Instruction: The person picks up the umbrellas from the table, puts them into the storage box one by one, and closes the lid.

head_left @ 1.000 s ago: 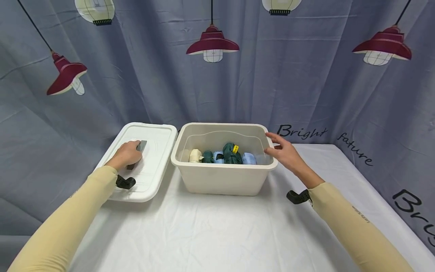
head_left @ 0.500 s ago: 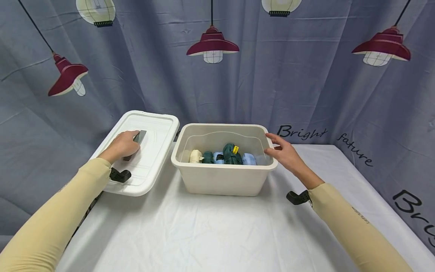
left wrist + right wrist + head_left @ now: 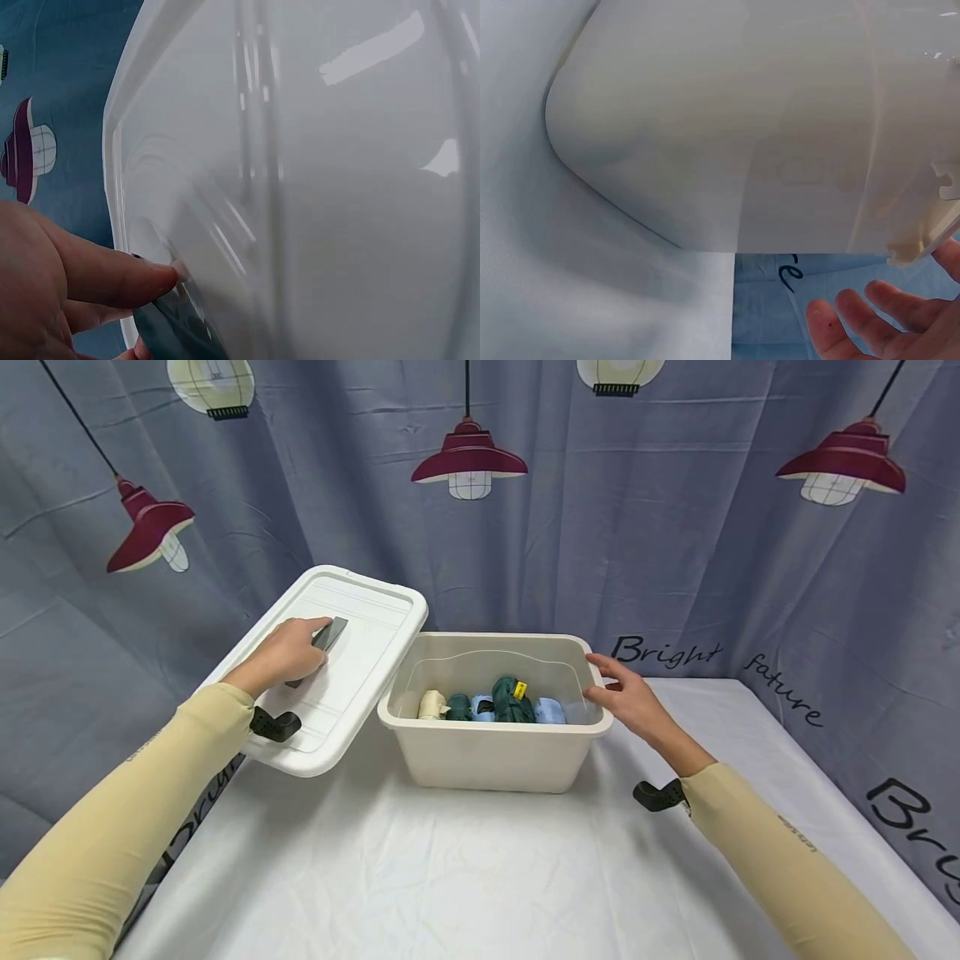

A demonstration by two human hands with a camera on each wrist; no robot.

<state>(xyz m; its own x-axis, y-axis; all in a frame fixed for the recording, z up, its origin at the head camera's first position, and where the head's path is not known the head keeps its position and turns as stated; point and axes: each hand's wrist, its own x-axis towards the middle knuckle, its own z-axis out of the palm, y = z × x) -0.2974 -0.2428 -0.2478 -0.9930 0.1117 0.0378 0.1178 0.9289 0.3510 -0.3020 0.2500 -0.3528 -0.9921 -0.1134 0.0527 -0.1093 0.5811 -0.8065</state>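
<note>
My left hand grips the grey handle of a white plastic lid, which is lifted and tilted at the left. The lid's right edge overlaps the bin's left rim in the head view. In the left wrist view, finger and thumb close on the handle against the glossy lid. An off-white storage bin stands on the table, uncovered. At its right rim rests my right hand, fingers loosely spread. Along the bin's bottom lie rolled bundles: a cream roll, dark green ones and light blue ones.
A white cloth covers the table. Behind it hangs a grey-blue curtain printed with red lamps and lettering, also along both sides. A yellow tag shows on one green bundle. Black camera mounts sit at both wrists.
My left hand has raised the lid from the table and carried it up and right toward the bin, tilting it more. The bin, its bundles and my right hand stay where they were.
</note>
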